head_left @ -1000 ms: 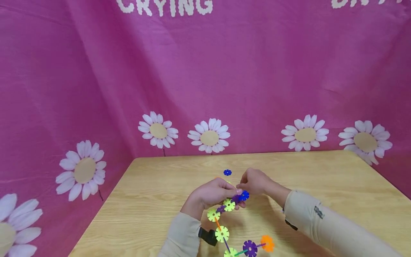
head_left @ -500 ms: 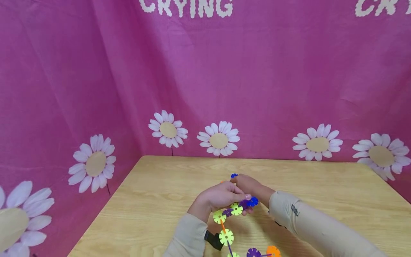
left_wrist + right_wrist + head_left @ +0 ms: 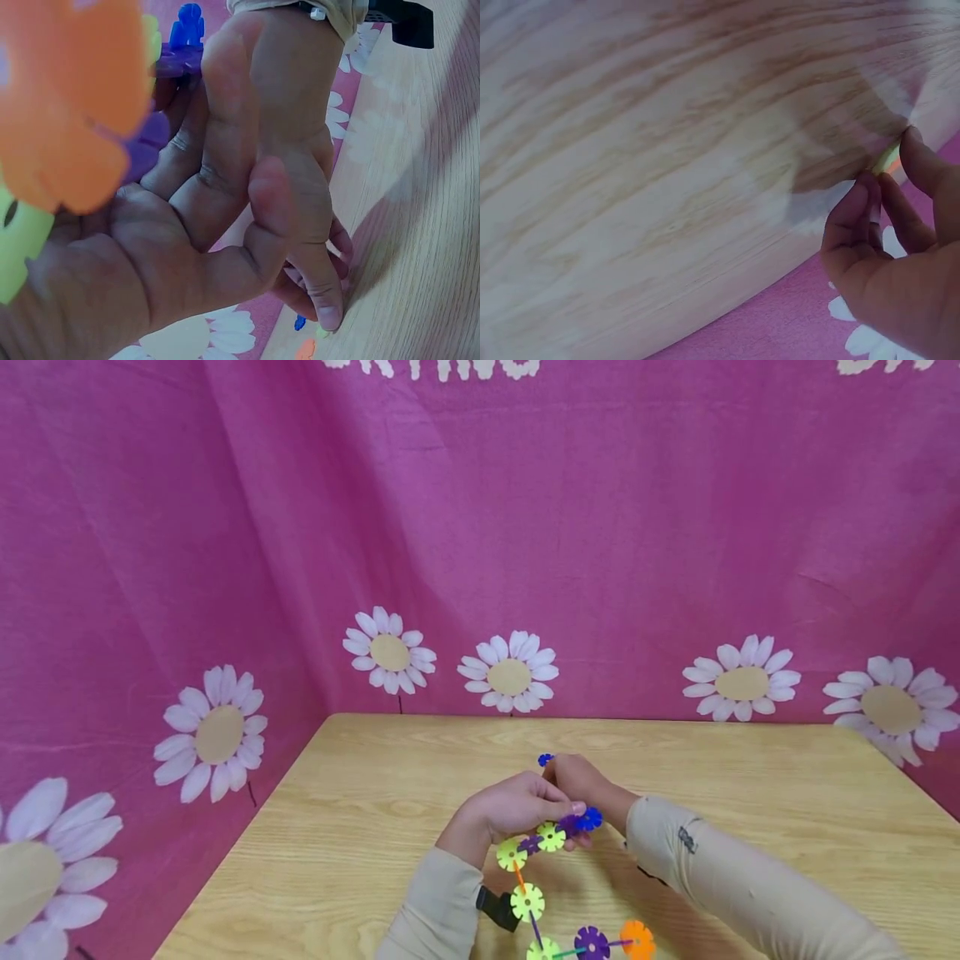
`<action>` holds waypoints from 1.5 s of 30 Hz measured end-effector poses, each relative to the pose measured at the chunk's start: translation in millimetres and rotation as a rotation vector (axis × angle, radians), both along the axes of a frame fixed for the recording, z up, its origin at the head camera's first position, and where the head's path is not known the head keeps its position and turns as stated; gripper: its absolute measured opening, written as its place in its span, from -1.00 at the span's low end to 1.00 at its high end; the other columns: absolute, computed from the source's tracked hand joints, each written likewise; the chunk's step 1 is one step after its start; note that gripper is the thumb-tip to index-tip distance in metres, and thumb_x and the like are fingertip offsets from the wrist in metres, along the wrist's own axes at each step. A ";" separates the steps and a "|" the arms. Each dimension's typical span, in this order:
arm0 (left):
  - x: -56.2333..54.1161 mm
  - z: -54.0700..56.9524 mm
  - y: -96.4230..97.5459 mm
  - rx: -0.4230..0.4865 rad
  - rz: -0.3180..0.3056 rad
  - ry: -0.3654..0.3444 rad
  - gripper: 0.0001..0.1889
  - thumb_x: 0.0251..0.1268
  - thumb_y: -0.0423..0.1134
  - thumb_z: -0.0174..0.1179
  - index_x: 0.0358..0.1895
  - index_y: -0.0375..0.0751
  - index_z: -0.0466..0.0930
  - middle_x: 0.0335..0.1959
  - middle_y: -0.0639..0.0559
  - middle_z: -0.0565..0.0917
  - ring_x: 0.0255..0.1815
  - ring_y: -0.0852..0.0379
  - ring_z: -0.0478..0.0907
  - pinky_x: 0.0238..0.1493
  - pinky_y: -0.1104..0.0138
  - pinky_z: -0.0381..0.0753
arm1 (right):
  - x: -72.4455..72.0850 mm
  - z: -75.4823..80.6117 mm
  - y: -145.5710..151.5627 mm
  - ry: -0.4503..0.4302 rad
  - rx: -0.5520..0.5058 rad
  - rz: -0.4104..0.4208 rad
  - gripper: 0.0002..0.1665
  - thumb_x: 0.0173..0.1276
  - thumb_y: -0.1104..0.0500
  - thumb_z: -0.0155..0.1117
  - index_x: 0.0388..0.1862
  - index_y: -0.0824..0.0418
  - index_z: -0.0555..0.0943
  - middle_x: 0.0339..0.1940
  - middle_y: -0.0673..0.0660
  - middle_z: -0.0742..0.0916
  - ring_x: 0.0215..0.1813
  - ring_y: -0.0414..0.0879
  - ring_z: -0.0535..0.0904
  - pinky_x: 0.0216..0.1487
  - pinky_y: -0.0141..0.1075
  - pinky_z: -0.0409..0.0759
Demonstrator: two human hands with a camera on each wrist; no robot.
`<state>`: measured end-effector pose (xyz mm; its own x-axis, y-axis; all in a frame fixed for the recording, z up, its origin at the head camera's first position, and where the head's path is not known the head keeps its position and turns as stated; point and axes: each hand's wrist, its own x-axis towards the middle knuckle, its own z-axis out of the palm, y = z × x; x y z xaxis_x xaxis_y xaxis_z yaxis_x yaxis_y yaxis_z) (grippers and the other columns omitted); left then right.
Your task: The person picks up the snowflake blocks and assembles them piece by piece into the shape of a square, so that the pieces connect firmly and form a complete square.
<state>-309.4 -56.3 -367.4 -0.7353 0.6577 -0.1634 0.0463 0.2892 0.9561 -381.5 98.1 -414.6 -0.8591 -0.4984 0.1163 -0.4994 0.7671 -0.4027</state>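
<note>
My left hand (image 3: 513,807) pinches the upper end of a chain of interlocking flower-shaped plastic discs (image 3: 527,902), near its purple and blue pieces. The chain runs down through yellow-green and purple discs to an orange disc (image 3: 637,939). Farther over the table, my right hand (image 3: 587,779) reaches past the left one. The right wrist view shows its thumb and fingers pinching a loose yellow-green disc (image 3: 887,158) at the tabletop; in the head view the hands hide that disc. Beside those fingertips lie a loose blue disc (image 3: 546,760) and a loose orange disc (image 3: 305,349).
The wooden table (image 3: 360,810) ends at a pink curtain (image 3: 600,527) printed with white daisies, which also runs along its left side. A black strap mount (image 3: 497,908) sits at the left wrist, close to the hanging chain.
My right hand has moved forward and left, beyond the left hand, down to the loose discs. The left hand keeps its hold on the chain. The head view has shifted slightly.
</note>
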 end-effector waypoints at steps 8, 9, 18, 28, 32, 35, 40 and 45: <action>0.3 -0.8 -1.1 -0.022 0.014 0.007 -0.65 0.48 -0.11 0.16 -0.22 -0.35 0.79 -0.64 0.18 0.58 -0.67 0.29 0.21 -0.57 0.40 0.08 | -2.7 -2.5 5.4 -0.094 -0.052 -0.096 -0.90 0.06 0.37 0.46 -0.41 0.24 0.74 -0.51 0.03 0.73 -0.38 -0.15 0.57 -0.24 -0.28 0.60; 0.6 -0.9 -1.1 -0.025 0.017 0.008 -0.65 0.48 -0.11 0.16 -0.22 -0.35 0.79 -0.65 0.17 0.57 -0.67 0.28 0.21 -0.57 0.40 0.08 | -2.7 -2.5 6.6 -0.092 -0.068 -0.093 -0.90 0.04 0.37 0.47 -0.43 0.23 0.74 -0.51 0.02 0.73 -0.38 -0.15 0.58 -0.24 -0.28 0.60; -1.7 -2.6 1.1 0.101 -0.068 -0.101 -0.63 0.56 -0.27 0.03 -0.04 -0.63 0.64 -0.13 -0.41 0.74 -0.28 0.20 0.66 -0.42 0.50 0.43 | 9.9 5.4 20.8 -0.062 -0.184 -0.006 -0.89 0.04 0.37 0.46 -0.41 0.25 0.76 -0.47 0.07 0.79 -0.34 -0.16 0.67 -0.20 -0.26 0.64; -1.2 -4.2 2.4 0.097 -0.032 -0.089 -0.65 0.54 -0.25 0.05 -0.09 -0.55 0.70 -0.17 -0.37 0.76 -0.23 0.18 0.66 -0.19 0.42 0.59 | 49.8 11.2 44.0 -0.125 -0.322 -0.052 -0.85 0.16 0.32 0.48 -0.26 0.31 0.74 -0.38 0.10 0.78 -0.35 -0.16 0.68 -0.32 -0.35 0.65; 0.0 -3.3 2.7 0.084 0.023 -0.071 -0.66 0.52 -0.17 0.09 -0.07 -0.41 0.74 -0.24 -0.23 0.80 -0.30 0.17 0.66 -0.31 0.42 0.55 | 67.5 14.3 52.4 -0.146 -0.400 -0.107 -0.86 0.19 0.34 0.45 -0.24 0.29 0.76 -0.37 0.10 0.78 -0.34 -0.14 0.69 -0.34 -0.38 0.66; 0.6 -2.7 3.1 0.088 0.050 -0.068 -0.65 0.52 -0.14 0.10 -0.08 -0.37 0.76 -0.26 -0.19 0.80 -0.29 0.16 0.66 -0.32 0.42 0.54 | 80.0 19.4 59.0 -0.191 -0.472 -0.141 -0.86 0.23 0.33 0.40 -0.21 0.31 0.75 -0.36 0.11 0.76 -0.31 -0.08 0.72 -0.31 -0.36 0.68; 0.2 -3.4 3.2 0.107 0.093 -0.084 -0.66 0.53 -0.17 0.09 -0.08 -0.37 0.76 -0.26 -0.19 0.80 -0.29 0.17 0.66 -0.32 0.44 0.53 | 99.5 31.3 70.1 -0.254 -0.547 -0.146 -0.78 0.31 0.21 0.39 -0.16 0.36 0.71 -0.33 0.16 0.76 -0.29 0.06 0.77 -0.25 -0.26 0.72; -1.2 -3.1 2.3 0.077 0.134 -0.083 -0.65 0.52 -0.12 0.10 -0.09 -0.32 0.77 -0.27 -0.13 0.81 -0.33 0.20 0.65 -0.47 0.44 0.35 | 115.8 41.2 77.0 -0.267 -0.558 -0.200 -0.76 0.30 0.17 0.42 -0.18 0.33 0.69 -0.31 0.15 0.76 -0.31 0.03 0.76 -0.23 -0.21 0.72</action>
